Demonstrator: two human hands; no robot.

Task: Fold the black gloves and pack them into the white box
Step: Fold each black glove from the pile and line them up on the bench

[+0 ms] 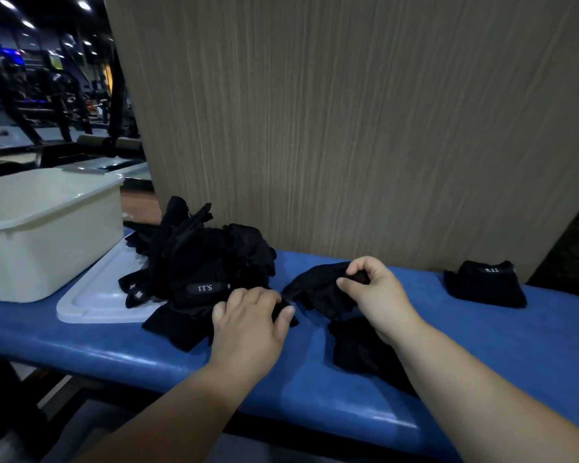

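Note:
A heap of black gloves (pixel 201 259) lies on the blue padded bench (pixel 482 355), partly over a white lid (pixel 94 295). One black glove (pixel 318 292) is spread flat between my hands. My left hand (pixel 251 315) pinches its near left edge. My right hand (pixel 371 289) grips its far right edge, lifted a little. A folded black glove bundle (pixel 488 284) sits apart at the right end of the bench. The white box (pixel 44 235) stands open at the left; its inside is hidden from here.
A tall wood-grain panel (pixel 348 111) rises right behind the bench. Another dark piece of fabric (pixel 358 349) lies under my right forearm. Gym machines (pixel 47 95) stand in the dim background at the left.

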